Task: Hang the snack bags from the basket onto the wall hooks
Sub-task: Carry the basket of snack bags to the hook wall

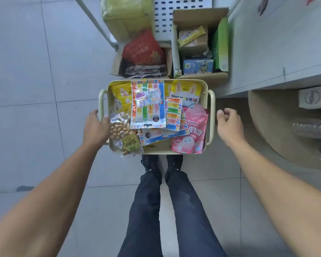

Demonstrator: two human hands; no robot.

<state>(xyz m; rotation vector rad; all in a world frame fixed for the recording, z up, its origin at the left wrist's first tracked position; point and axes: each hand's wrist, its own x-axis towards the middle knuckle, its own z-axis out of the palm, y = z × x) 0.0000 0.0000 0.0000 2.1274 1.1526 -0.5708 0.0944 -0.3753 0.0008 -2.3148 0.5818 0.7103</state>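
The person's two bare forearms reach down past dark trousers [167,210] toward a pale yellow basket [211,115] that sits on the grey tiled floor [35,80] just ahead of the black shoes [161,164]. The basket is heaped with snack bags: a striped multicolour pack [147,104] on top, a yellow rabbit bag [185,92] behind it, a pink fudge bag [191,134] at the right, and a clear bag of nuts [123,134] at the left. Open cardboard boxes [198,43] stand beyond it.

The left hand [95,127] rests at the basket's left handle, fingers extended and lying over the rim; whether they grip it cannot be told. The right hand [230,125] hovers just beside the right handle, fingers loosely curled and holding nothing.

No wall hooks are in view. If the basket is lifted unevenly, the loose top bags could likely slide out; the nut bag already overhangs the near rim.
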